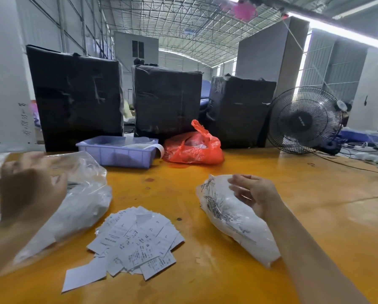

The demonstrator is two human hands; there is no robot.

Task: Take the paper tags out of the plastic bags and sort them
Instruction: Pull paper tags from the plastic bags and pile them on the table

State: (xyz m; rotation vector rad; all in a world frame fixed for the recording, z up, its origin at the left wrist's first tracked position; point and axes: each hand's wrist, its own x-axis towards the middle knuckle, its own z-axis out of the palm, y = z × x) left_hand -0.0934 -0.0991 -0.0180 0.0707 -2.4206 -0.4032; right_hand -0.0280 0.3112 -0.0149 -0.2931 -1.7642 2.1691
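Orange and glossy, the worktop [271, 172] stands in a warehouse hall with three black-wrapped bales [166, 102] along its far edge. Between the two hands lies a loose heap of paper tags [135, 240], already out of their bag but seemingly not yet sorted into separate piles. The right hand [252, 193] rests on top of a white plastic bag with printed text [232, 218], fingers curled over its upper end; the bag looks full, so emptying it is probably still to come. The left hand [30, 189] is blurred, its fingers bent round the upper part of a clear plastic bag [78, 194] that spreads out just beyond and beside it. Beyond the left hand sits a lilac plastic tray [118, 154] with white strips inside, and next to that a red plastic bag [192, 148]. Beyond the right hand a floor fan [304, 121] stands. By this evidence the work is at an early to middle stage.
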